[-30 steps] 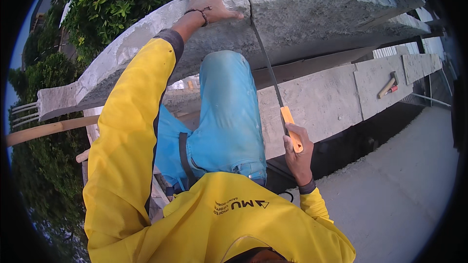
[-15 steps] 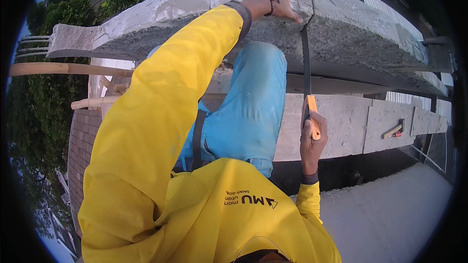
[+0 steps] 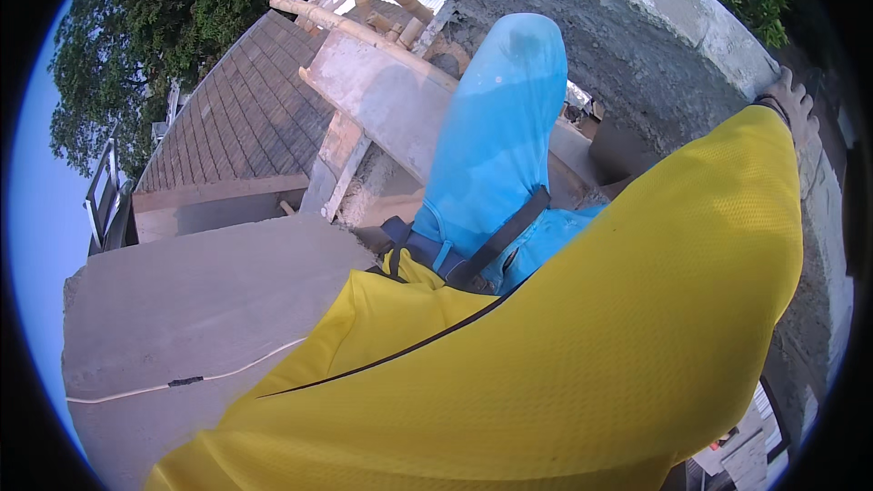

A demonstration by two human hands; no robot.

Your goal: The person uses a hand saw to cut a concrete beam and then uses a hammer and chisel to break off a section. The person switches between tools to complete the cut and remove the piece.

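Note:
My left hand (image 3: 791,107) lies on the top edge of a curved, rough concrete slab (image 3: 659,5) at the far right. Its fingers are spread over that edge and hold nothing. A dark bracelet circles the wrist, and the yellow sleeve of my left arm crosses much of the lower picture. Neither my right hand nor the saw shows now. My bent leg in light blue trousers (image 3: 491,127) is in the middle, with the slab beyond it.
A flat grey concrete surface (image 3: 200,300) lies at the left, with a pale cable (image 3: 245,365) across it. Behind it are a tiled roof (image 3: 241,114), a bamboo pole (image 3: 364,35) and boards (image 3: 386,91). Trees (image 3: 218,14) stand at the back.
The view has swung left, bringing the roof and flat concrete into sight. My right hand and its orange-handled saw have left the picture. My left hand still rests on the slab.

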